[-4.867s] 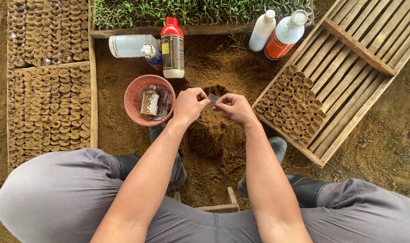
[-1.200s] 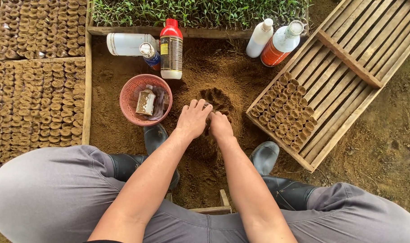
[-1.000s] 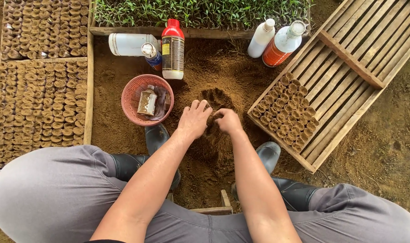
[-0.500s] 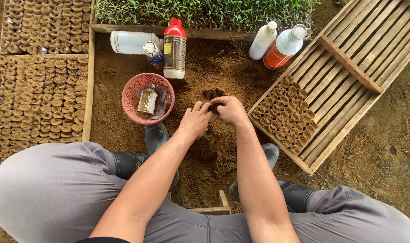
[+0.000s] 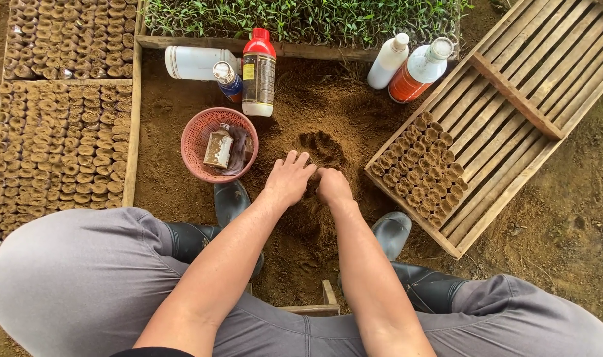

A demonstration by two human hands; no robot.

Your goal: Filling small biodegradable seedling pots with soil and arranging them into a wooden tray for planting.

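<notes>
While both hands meet over the soil mound [image 5: 315, 132], the left hand [image 5: 288, 180] lies palm down w/ fingers loosely spread, tips resting on the dirt. Right hand [image 5: 333, 187] is curled into a loose fist just beside it, knuckles up, touching the left at the thumb side; can't tell if anything is pinched inside, fingers are hidden. Soil is loose, brown, heaped in the middle between the person's knees, w/ a finger-marked dent just beyond the hands.

Pink basket [image 5: 202, 142] sits left of the hands, near but apart, holding a small tin [image 5: 218, 147] & a dark scrap. Behind it: red-capped bottle [image 5: 258, 73] standing upright, a white jug [image 5: 196, 61] lying on its side, a small blue-banded can [image 5: 226, 78] leaning btwn them. Further right, a white bottle [image 5: 387, 61] & an orange bottle w/ white top [image 5: 417, 73], both tilted against the slatted wooden crate [image 5: 513, 112]. Crate's near corner holds rows of small soil-filled rolled pots [image 5: 417, 168]; rest of it is bare slats.

Left side: wooden trays [image 5: 133, 132] packed w/ same pots. Top edge: tray of green seedlings [image 5: 301, 20]. Black rubber boots [image 5: 232, 201] show below the forearms; grey trousers [image 5: 83, 277] cover both knees. A bit of wooden stool frame [image 5: 318, 305] shows btwn the legs.
</notes>
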